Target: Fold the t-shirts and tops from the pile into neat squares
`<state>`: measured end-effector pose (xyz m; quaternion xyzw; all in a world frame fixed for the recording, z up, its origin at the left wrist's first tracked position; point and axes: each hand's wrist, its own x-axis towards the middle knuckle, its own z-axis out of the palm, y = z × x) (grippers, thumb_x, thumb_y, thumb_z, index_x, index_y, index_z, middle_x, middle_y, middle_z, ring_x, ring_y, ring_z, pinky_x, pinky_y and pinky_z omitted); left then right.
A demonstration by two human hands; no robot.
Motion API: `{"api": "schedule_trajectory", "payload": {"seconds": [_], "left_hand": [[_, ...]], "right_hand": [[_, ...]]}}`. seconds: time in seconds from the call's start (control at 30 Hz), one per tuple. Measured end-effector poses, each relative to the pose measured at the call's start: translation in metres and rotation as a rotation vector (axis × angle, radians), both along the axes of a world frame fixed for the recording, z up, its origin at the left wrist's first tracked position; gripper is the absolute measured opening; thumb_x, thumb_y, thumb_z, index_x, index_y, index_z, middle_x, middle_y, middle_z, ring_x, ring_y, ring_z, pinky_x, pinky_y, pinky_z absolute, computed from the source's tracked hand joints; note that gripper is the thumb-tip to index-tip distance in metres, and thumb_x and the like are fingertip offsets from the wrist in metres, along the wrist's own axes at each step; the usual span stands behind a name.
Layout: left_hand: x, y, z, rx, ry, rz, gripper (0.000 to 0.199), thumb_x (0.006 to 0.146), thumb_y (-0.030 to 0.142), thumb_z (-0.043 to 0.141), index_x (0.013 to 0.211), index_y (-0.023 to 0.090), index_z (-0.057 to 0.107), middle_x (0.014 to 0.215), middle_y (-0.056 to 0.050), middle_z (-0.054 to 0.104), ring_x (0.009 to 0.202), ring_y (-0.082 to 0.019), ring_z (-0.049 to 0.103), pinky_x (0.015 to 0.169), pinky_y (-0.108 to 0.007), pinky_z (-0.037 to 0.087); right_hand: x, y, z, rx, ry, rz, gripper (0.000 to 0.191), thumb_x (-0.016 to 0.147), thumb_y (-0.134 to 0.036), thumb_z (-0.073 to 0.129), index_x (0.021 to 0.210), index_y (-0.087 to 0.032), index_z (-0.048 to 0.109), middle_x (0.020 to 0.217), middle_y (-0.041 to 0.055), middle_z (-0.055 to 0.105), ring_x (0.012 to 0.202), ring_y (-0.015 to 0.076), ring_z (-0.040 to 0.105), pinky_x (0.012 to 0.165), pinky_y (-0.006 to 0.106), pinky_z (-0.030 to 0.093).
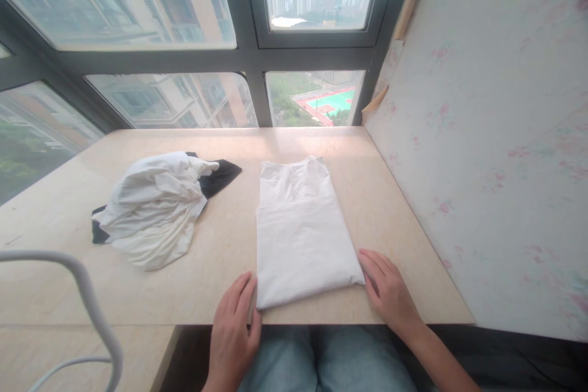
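Observation:
A white garment [303, 245], folded into a near rectangle, lies flat on the pale tabletop [229, 245], its neckline toward the window. My left hand [236, 324] rests at its near left corner, fingers and thumb apart beside the edge. At the near right corner is my right hand [390, 291], fingertips along the side edge and thumb apart from them. Neither hand is closed round the cloth. To the left lies a crumpled heap of white cloth [154, 202], with black cloth [220, 177] showing from under it.
A thick white curved tube or cable [89, 294] stands at the near left. Grey-framed windows [316, 58] border the table's far side. A flower-patterned wall [487, 153] runs along the right. My legs [321, 358] are below the near edge.

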<state>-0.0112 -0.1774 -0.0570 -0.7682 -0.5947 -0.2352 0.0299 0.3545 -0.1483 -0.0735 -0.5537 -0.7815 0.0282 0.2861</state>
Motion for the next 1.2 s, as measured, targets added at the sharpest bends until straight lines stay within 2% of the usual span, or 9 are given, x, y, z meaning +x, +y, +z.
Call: {"api": "schedule_trajectory", "payload": {"seconds": [0.17,0.37,0.5,0.63,0.8,0.87,0.97,1.07,1.2], "left_hand": [[0.018,-0.023,-0.003,0.043,0.008,-0.006,0.058,0.087,0.024,0.056,0.144,0.022,0.042,0.148,-0.018,0.045,0.134,-0.034,0.046,0.104,-0.052,0.044],[0.04,-0.002,0.009,0.077,0.106,-0.089,0.048,0.09,0.027,0.06,0.136,0.02,0.049,0.137,-0.016,0.057,0.125,-0.028,0.055,0.117,-0.057,0.023],[0.057,0.021,0.018,-0.024,0.11,-0.166,0.053,0.087,0.024,0.059,0.138,0.018,0.046,0.138,-0.015,0.057,0.124,-0.028,0.056,0.112,-0.053,0.036],[0.066,0.034,0.02,-0.065,0.065,-0.176,0.068,0.075,0.005,0.051,0.142,0.015,0.044,0.139,-0.014,0.056,0.122,-0.028,0.056,0.103,-0.047,0.047],[0.039,0.041,0.01,-0.003,-0.024,-0.185,0.074,0.062,-0.004,0.04,0.129,0.02,0.059,0.12,-0.008,0.069,0.108,-0.024,0.064,0.096,-0.04,0.053],[0.02,0.044,0.004,0.021,-0.1,-0.179,0.068,0.06,-0.003,0.04,0.118,0.021,0.066,0.113,-0.006,0.072,0.104,-0.023,0.066,0.093,-0.038,0.055],[-0.001,0.047,0.0,-0.022,-0.241,-0.153,0.061,0.061,-0.002,0.041,0.109,0.023,0.07,0.109,-0.003,0.073,0.102,-0.02,0.068,0.09,-0.034,0.058],[-0.006,0.049,0.002,-0.095,-0.325,-0.122,0.057,0.065,0.0,0.043,0.108,0.025,0.071,0.109,-0.002,0.074,0.102,-0.019,0.069,0.09,-0.034,0.058],[-0.003,0.05,0.006,-0.133,-0.376,-0.111,0.048,0.071,0.005,0.047,0.106,0.025,0.073,0.108,-0.002,0.075,0.102,-0.02,0.07,0.092,-0.036,0.058]], "right_hand": [[-0.004,-0.008,0.012,-0.047,-0.039,0.143,0.056,0.085,-0.019,0.054,0.14,-0.019,0.049,0.148,0.013,0.046,0.138,0.0307,0.041,0.108,0.051,0.044],[-0.016,0.007,0.012,0.029,-0.111,0.11,0.032,0.091,-0.022,0.055,0.122,-0.024,0.064,0.145,0.0103,0.052,0.134,0.0305,0.045,0.108,0.055,0.04],[-0.018,0.021,0.009,0.062,-0.011,0.13,0.021,0.093,-0.02,0.054,0.106,-0.025,0.069,0.126,0.0072,0.066,0.123,0.0262,0.056,0.106,0.052,0.042],[-0.018,0.035,0.008,0.024,0.138,0.108,0.017,0.094,-0.028,0.055,0.098,-0.023,0.07,0.106,0.0075,0.073,0.105,0.0248,0.065,0.099,0.049,0.047],[-0.019,0.047,0.015,-0.043,0.279,0.077,0.017,0.094,-0.031,0.056,0.091,-0.023,0.07,0.092,0.0074,0.073,0.094,0.0242,0.068,0.086,0.044,0.054],[-0.018,0.047,0.019,-0.065,0.277,0.139,0.014,0.091,-0.03,0.06,0.097,-0.023,0.07,0.099,0.0078,0.073,0.101,0.0246,0.066,0.089,0.044,0.053],[-0.015,0.043,0.02,-0.101,0.188,0.3,0.034,0.083,-0.022,0.062,0.118,-0.024,0.066,0.12,0.0085,0.069,0.12,0.0264,0.059,0.102,0.049,0.048],[-0.013,0.041,0.015,-0.097,0.175,0.312,0.05,0.081,-0.009,0.052,0.127,-0.025,0.063,0.127,0.0069,0.066,0.126,0.024,0.056,0.105,0.05,0.046],[-0.01,0.043,0.004,-0.069,0.256,0.238,0.053,0.08,-0.001,0.043,0.121,-0.026,0.067,0.123,0.0046,0.069,0.123,0.0212,0.059,0.103,0.047,0.049]]}}
